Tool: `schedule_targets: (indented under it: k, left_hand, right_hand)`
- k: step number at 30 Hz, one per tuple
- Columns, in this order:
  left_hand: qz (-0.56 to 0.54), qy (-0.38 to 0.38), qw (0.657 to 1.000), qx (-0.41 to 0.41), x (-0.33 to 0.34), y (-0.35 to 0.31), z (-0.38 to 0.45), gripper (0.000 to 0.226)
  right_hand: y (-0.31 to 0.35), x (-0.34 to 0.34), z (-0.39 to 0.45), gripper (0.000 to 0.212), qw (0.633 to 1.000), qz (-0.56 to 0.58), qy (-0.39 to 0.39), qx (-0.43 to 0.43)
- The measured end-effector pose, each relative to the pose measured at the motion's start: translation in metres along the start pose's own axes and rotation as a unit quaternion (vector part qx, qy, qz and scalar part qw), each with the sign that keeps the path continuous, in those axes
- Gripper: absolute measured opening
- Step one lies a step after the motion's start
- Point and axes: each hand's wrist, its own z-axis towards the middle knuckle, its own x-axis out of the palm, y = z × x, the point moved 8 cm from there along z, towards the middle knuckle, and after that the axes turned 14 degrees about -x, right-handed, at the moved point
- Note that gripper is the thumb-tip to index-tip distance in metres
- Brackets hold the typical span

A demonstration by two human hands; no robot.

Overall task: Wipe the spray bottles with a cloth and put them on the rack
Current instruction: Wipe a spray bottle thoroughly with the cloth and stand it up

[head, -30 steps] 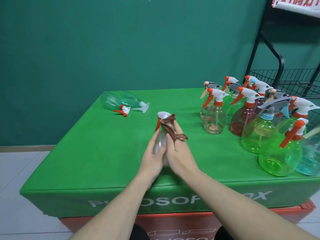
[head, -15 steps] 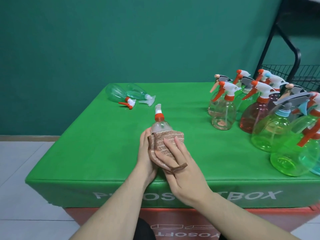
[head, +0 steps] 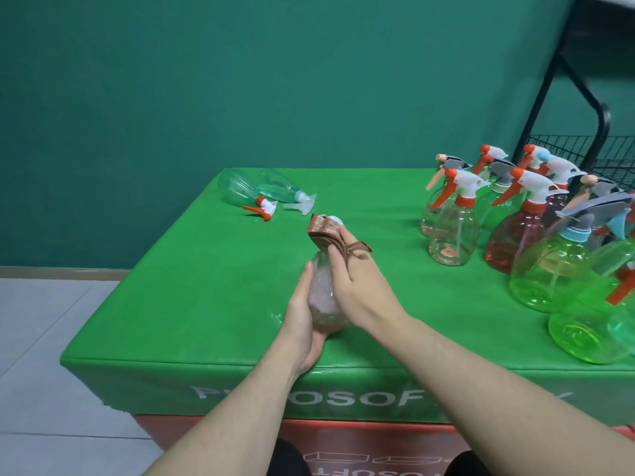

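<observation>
The left hand [head: 302,324] cups the clear bottle [head: 323,297] from its left side and base, fingers wrapped round the body. The right hand [head: 357,286] presses the brown cloth [head: 326,233] over the bottle's spray head, fingers curled on the cloth, so the head is almost hidden. The bottle sits above the green table [head: 192,304], near its front edge, tilted away from the person.

The task looks to be in its early part. This one bottle is mid-wipe, the body likely done and the head being rubbed now. To the right of the hands, well apart, a cluster of bottles [head: 453,221] stands upright, seemingly waiting. Beyond the hands to the left, two bottles [head: 254,190] lie on their sides; whether they are wiped I cannot tell. The wire rack [head: 584,149] at far right shows no bottle in the part that is visible, so placing seems wholly left to do.

Against half a second ago, the cloth has climbed from the bottle's body to its head, which then stood bare, and the right hand has followed it up. The left hand keeps its hold low on the body.
</observation>
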Motion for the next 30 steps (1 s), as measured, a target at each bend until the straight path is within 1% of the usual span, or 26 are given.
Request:
schedule_targets:
  k: [2, 3, 5, 7, 9, 11, 14, 16, 19, 20, 22, 26, 30]
  left_hand:
    - [0.008, 0.005, 1.000, 0.003, 0.001, 0.000, 0.001, 0.047]
    - [0.009, 0.004, 1.000, 0.009, 0.002, -0.001, 0.001, 0.050]
    - [0.013, 0.000, 1.000, 0.021, 0.000, -0.002, 0.003, 0.061]
    - [0.015, 0.001, 1.000, 0.027, -0.001, -0.001, 0.005, 0.063]
    - [0.001, 0.004, 1.000, 0.027, -0.002, -0.001, 0.007, 0.063]
    - [-0.010, 0.011, 1.000, 0.025, -0.002, -0.002, 0.008, 0.067]
    - [-0.005, 0.011, 1.000, 0.005, -0.003, -0.003, 0.008, 0.081]
    - [-0.011, -0.002, 1.000, 0.008, -0.005, -0.004, 0.009, 0.089]
    - [-0.029, -0.020, 0.999, 0.017, -0.007, -0.002, 0.010, 0.111]
    - [-0.032, -0.018, 0.999, 0.020, -0.008, 0.000, 0.013, 0.113]
    - [-0.042, -0.007, 0.999, 0.029, -0.009, 0.001, 0.016, 0.109]
    - [-0.039, 0.020, 0.999, 0.030, -0.009, 0.000, 0.016, 0.102]
    - [-0.024, 0.017, 0.999, 0.037, -0.008, -0.001, 0.014, 0.093]
  right_hand:
    - [-0.006, 0.002, 0.002, 0.065, 1.000, 0.010, -0.012, 0.027]
    - [-0.008, 0.002, 0.000, 0.065, 0.999, 0.011, -0.020, 0.030]
    - [-0.007, 0.000, -0.008, 0.056, 0.999, 0.008, -0.032, 0.017]
    - [0.001, 0.000, -0.020, 0.046, 0.999, 0.010, -0.034, -0.021]
    - [0.012, 0.003, -0.034, 0.051, 0.996, 0.006, -0.034, -0.079]
    - [0.013, 0.008, -0.048, 0.057, 0.993, -0.007, -0.028, -0.111]
    - [0.001, 0.017, -0.070, 0.054, 0.992, -0.043, 0.002, -0.117]
    - [-0.002, 0.018, -0.082, 0.054, 0.990, -0.063, 0.017, -0.127]
    - [-0.005, 0.017, -0.091, 0.054, 0.987, -0.085, 0.023, -0.138]
    - [-0.004, 0.016, -0.091, 0.054, 0.985, -0.090, 0.021, -0.145]
    - [-0.002, 0.016, -0.091, 0.053, 0.984, -0.092, 0.015, -0.152]
    - [0.006, 0.017, -0.084, 0.050, 0.985, -0.097, 0.003, -0.140]
    - [0.010, 0.016, -0.072, 0.051, 0.984, -0.117, -0.004, -0.136]
